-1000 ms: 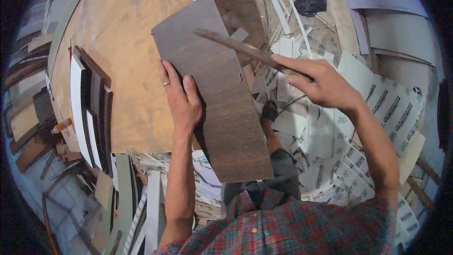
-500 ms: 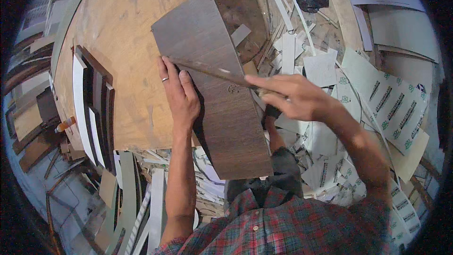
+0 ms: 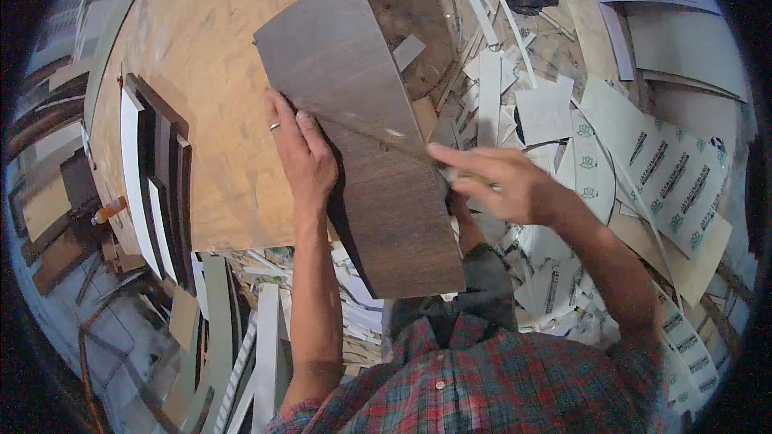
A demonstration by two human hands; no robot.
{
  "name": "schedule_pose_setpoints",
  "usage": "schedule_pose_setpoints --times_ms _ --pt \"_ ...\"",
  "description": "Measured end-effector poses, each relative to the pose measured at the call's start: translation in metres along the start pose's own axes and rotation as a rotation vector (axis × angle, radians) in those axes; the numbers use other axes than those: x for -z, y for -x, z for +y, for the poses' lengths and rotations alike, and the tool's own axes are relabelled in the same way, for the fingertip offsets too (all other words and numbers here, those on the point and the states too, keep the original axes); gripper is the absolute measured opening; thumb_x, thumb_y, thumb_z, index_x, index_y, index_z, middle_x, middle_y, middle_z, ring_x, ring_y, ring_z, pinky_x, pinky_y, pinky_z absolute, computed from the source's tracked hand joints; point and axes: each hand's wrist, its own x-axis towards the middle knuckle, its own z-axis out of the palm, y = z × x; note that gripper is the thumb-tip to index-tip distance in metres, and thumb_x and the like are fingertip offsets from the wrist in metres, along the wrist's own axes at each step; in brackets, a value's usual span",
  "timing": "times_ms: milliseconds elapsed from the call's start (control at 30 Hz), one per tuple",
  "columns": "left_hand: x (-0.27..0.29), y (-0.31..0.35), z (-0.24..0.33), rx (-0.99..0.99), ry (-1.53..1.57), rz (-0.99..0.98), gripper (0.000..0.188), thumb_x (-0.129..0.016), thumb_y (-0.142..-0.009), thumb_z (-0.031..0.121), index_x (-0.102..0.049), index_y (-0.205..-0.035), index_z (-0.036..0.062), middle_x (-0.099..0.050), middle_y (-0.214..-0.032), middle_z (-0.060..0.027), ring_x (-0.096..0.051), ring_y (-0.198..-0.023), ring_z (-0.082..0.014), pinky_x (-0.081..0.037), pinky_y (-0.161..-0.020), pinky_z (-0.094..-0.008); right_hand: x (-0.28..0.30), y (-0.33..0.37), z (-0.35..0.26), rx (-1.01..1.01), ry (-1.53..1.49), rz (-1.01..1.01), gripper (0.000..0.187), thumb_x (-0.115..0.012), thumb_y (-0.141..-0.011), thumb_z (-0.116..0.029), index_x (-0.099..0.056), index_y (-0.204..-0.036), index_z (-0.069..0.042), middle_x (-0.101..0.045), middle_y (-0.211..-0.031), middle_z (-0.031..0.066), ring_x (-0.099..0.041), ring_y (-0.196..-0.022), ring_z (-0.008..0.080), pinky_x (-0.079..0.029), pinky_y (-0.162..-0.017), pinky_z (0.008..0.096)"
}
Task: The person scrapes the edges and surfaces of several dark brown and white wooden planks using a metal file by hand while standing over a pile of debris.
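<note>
A long dark brown wood-grain board (image 3: 394, 225) slants across the middle of the head view, its far part over the table. My left hand (image 3: 304, 153) grips its left edge, thumb along the top and fingers at the side; a ring shows on one finger. In my right hand (image 3: 503, 183), beyond the board's right edge, is the handle end of a long thin file (image 3: 374, 135). The file lies slantwise across the board, its far end close to my left fingers. Motion blurs it, and my fingers hide its handle.
The board overlaps a tan plywood tabletop (image 3: 217, 193). Narrow dark and white panels (image 3: 157, 185) stand along the table's left side. Offcuts and strips (image 3: 489, 88) litter the floor at right, beside printed white sheets (image 3: 651, 169). An orange bottle (image 3: 110, 210) lies at far left.
My right hand and the file have shifted slightly right and toward me. The board stays in my left hand, and the whole view has shifted slightly.
</note>
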Motion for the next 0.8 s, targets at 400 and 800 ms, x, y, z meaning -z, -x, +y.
schedule_pose_setpoints --times_ms 400,800 --pt "-0.002 0.000 -0.007 -0.011 0.035 0.026 0.057 -0.041 -0.109 0.017 -0.028 -0.156 -0.0123 -0.027 -0.164 -0.0316 -0.025 -0.154 -0.0428 -0.020 -0.126 -0.0445 -0.008 0.005 0.003 0.149 -0.003 0.180 0.047 -0.062 -0.101 -0.019 -0.057 -0.146 -0.006 -0.069 -0.130 0.0201 -0.068 -0.117 0.0380 -0.055 -0.098 0.0407" --pt "0.031 0.098 -0.009 0.033 -0.031 -0.215 0.071 -0.040 -0.107 0.031 -0.017 -0.161 -0.0097 -0.023 -0.167 -0.0295 -0.018 -0.158 -0.0406 -0.005 -0.127 -0.0534 -0.013 0.055 0.014 0.048 0.067 0.099 0.053 -0.066 -0.095 -0.009 -0.056 -0.148 -0.008 -0.071 -0.100 0.0168 -0.068 -0.087 0.0321 -0.054 -0.083 0.0400"
